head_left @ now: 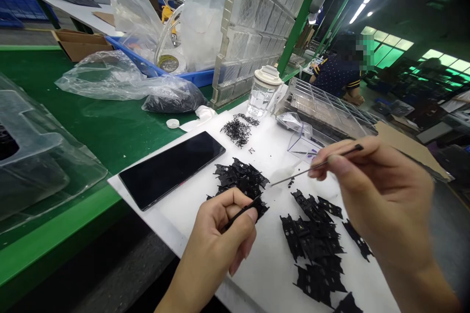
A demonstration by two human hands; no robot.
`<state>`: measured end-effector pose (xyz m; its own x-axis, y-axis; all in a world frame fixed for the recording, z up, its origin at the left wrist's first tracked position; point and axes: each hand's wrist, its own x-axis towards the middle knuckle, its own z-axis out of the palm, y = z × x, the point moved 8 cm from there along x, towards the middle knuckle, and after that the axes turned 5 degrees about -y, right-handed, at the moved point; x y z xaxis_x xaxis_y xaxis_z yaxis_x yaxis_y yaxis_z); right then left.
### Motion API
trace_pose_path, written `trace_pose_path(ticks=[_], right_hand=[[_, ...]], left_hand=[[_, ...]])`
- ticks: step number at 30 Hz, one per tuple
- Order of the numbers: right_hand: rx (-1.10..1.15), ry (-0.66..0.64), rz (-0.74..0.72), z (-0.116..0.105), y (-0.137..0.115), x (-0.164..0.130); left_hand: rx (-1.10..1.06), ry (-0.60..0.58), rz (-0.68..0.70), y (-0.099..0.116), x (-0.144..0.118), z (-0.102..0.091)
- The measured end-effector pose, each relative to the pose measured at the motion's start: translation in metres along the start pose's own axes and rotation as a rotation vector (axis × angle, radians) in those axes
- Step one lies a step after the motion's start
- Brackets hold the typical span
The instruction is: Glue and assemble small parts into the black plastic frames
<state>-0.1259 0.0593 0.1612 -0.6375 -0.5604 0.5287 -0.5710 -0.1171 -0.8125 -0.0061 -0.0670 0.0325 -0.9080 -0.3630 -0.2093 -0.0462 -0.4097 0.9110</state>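
Black plastic part (257, 205) pinched in my left hand (220, 234), held just above the near-left pile (240, 178) so it's steady. My right hand (370, 190) grips tweezers (312, 167), tip aimed left at it for fine placing

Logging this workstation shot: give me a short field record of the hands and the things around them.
left hand: pinches a flat black part at the near pile's edge
right hand: holds tweezers, tip above the white board
near pile: black parts beside the left hand
right pile: more black parts under the right hand
small pieces: tiny black bits heaped farther back
phone: dark slab lying flat, left on the board
jar: clear, lidded
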Motion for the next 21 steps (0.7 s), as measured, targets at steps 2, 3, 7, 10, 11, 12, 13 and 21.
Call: trace_pose_path(ticks=[2, 3, 7, 10, 11, 12, 13, 21], right_hand=[[-0.067, 0.157, -0.095, -0.022, -0.005, 0.005], [-0.144, 0.243, -0.143, -0.036, -0.007, 0.007], [-0.524, 0.495, -0.136, -0.097, 0.006, 0.015], [-0.594, 0.477, 0.083, -0.138, 0.039, 0.022], [-0.613, 0.474, 0.126, -0.148, 0.048, 0.022], [-0.633, 0.483, 0.146, -0.155, 0.053, 0.022], [-0.65, 0.497, 0.157, -0.161, 0.057, 0.022], [-0.769, 0.581, 0.124, -0.164, 0.067, 0.019]], left_hand=[[0.007, 0.003, -0.001, 0.0, 0.0, 0.0], [0.008, 0.002, -0.002, 0.0, 0.0, 0.0], [0.015, 0.0, -0.032, -0.002, 0.001, -0.002], [0.019, 0.018, -0.048, -0.004, 0.003, -0.005], [0.015, 0.023, -0.042, -0.004, 0.004, -0.005], [0.011, 0.028, -0.03, -0.003, 0.005, -0.006], [0.006, 0.033, -0.017, -0.002, 0.006, -0.006], [-0.004, 0.061, 0.003, 0.0, 0.007, -0.005]])
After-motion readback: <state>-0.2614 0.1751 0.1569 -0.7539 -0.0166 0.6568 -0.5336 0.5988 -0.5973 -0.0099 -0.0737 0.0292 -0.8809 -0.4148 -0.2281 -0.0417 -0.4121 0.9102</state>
